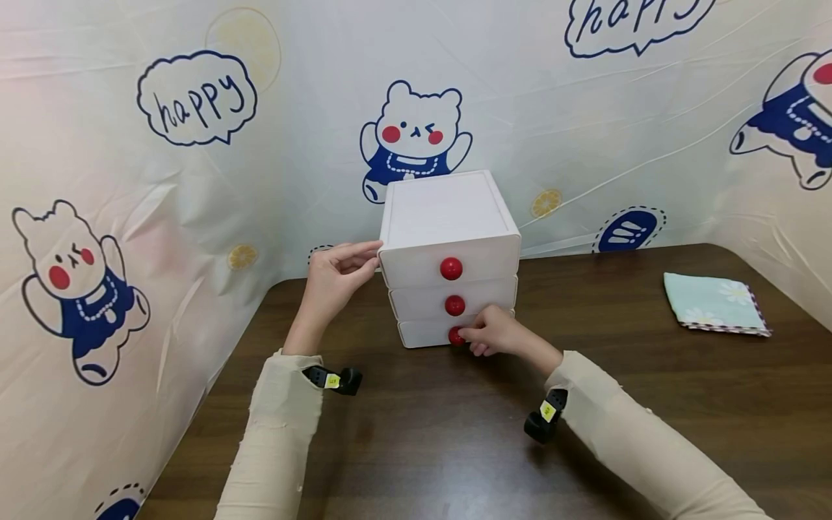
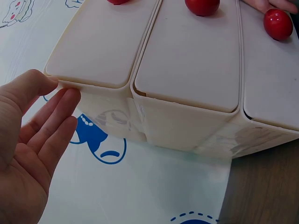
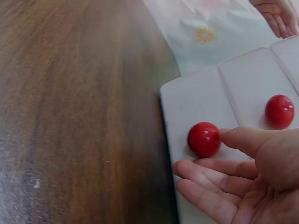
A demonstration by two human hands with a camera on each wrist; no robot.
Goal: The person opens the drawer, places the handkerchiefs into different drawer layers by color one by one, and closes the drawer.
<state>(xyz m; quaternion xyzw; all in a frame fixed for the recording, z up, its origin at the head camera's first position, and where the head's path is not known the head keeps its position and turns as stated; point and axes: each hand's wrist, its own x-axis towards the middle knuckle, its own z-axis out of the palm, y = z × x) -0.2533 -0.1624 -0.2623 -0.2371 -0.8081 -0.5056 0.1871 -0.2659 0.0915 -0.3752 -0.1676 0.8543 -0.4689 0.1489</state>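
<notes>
On the desk (image 1: 403, 433), our white drawer unit (image 1: 448, 206) stands with all three drawers (image 1: 421, 302) closed. Our right hand (image 1: 495, 334) pinches the bottom red knob (image 1: 453, 335); our left hand (image 1: 333, 278), loosely extended, touches the unit's upper left edge. We judge the grip made, any pull left to do.

Bright red knobs (image 1: 451, 269) stand out against a plain white drawer unit (image 1: 448, 206) on a dark brown, wood-grained table (image 1: 416, 448). The pale backdrop (image 1: 312, 144) — washed in soft blue, cream and faint pink — carries navy-outlined cartoon bears (image 1: 416, 130) with red cheeks and blue outfits, yellow-orange citrus slices (image 1: 546, 203) and the word "happy" in dark blue cloud outlines (image 1: 197, 98). At right, a mint-green cloth (image 1: 705, 300) shows white flowers and a dark-and-light checked edge. Cream sleeves (image 1: 276, 433) meet black wrist straps (image 1: 315, 375) — each bearing a yellow label (image 1: 332, 380).
</notes>
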